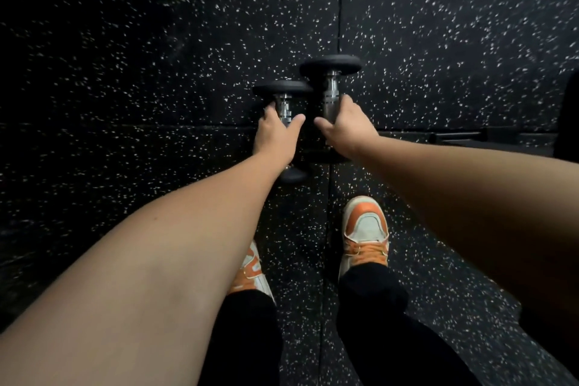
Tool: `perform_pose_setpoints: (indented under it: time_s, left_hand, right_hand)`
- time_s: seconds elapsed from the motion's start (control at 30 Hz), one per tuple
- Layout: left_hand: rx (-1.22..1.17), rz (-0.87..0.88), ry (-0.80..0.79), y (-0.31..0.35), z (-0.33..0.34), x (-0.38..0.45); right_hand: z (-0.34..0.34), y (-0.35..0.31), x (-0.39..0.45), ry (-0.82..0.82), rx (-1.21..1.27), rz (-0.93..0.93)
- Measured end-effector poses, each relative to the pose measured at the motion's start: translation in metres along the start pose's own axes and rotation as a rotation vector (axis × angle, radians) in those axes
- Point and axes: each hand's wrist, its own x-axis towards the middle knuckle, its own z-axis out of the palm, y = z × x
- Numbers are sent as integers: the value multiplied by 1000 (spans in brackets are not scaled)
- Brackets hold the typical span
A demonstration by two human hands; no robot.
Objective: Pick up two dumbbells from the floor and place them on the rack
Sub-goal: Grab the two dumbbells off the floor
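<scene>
Two black dumbbells with chrome handles lie side by side on the speckled black floor, lengthwise away from me. My left hand [275, 131] wraps over the handle of the left dumbbell [283, 89], thumb on the right side and fingers on the left. Around the handle of the right dumbbell [330, 67] curls my right hand [346, 127]. Both near heads are mostly hidden under my hands and wrists; a bit of the left one's near head [293, 175] shows. Whether either dumbbell is off the floor I cannot tell. No rack is in view.
My two orange-and-white shoes [365, 229] stand just behind the dumbbells, the left shoe [252, 273] half hidden by my forearm. A dark bar [457, 136] lies on the floor at the right, beside a dark shape at the frame edge. Floor mat seams run through the middle.
</scene>
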Motion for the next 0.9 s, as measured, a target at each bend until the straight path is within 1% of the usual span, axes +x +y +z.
perform_pose_setpoints:
  time_s: [0.07,0.17,0.27,0.4,0.53,0.7,0.9]
  left_hand:
    - [-82,-61,6,3,7,10]
    - [-197,-130,-4,2,15,20]
    - [-248,-139,-37,-3,21,22]
    - [-295,-142,-30,-4,26,19]
    - [-333,-170,-20,-1,25,18]
    - [-320,-196,7,1,21,14]
    - [-365,-162,69,14,-6,-5]
  right_hand:
    - [6,0,13,15,72,53]
    - [15,1,30,7,193,80]
    - [26,6,40,18,325,88]
    - [36,9,42,45,437,67]
    - [39,7,42,68,472,75]
    - [35,6,38,78,503,106]
    - [11,-6,3,94,510,127]
